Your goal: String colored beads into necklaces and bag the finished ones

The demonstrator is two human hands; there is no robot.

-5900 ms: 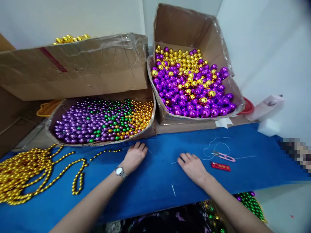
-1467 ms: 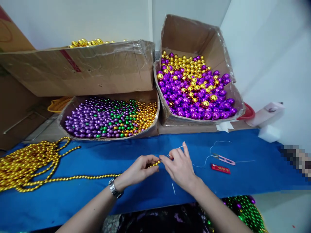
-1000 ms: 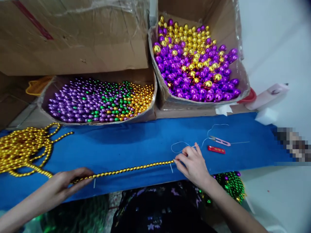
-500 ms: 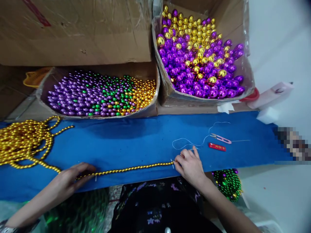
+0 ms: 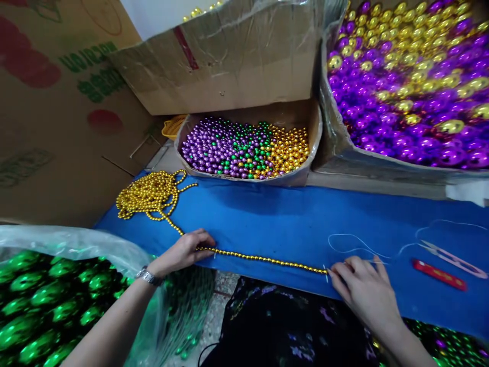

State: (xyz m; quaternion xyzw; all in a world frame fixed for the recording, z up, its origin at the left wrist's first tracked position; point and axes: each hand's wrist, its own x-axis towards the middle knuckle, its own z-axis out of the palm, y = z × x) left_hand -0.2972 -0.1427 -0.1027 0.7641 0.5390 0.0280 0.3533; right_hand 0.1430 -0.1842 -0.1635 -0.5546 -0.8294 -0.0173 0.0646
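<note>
A gold bead string [image 5: 267,259] lies stretched straight along the front of the blue cloth. My left hand [image 5: 191,247] is closed around it at the left, beside a small white mark on the cloth. At the other end, my right hand [image 5: 361,280] pinches the string's tip next to another white mark [image 5: 326,272]. From the left hand the string runs on to a heap of gold beads [image 5: 148,192]. A loose white thread [image 5: 351,236] curls behind the right hand. Farther right are pink-handled thread snips [image 5: 456,259] and a flat red object [image 5: 439,274] with gold marks.
Behind the cloth stands a cardboard box of small purple, green and gold beads [image 5: 244,148]. A larger box of purple and gold balls [image 5: 405,92] is at the right. Shiny green balls [image 5: 49,295] fill a clear plastic bag at lower left.
The view has swung left, so everything appears shifted to the right and the bag of green balls shows more. Both hands remain at the same places on the string.
</note>
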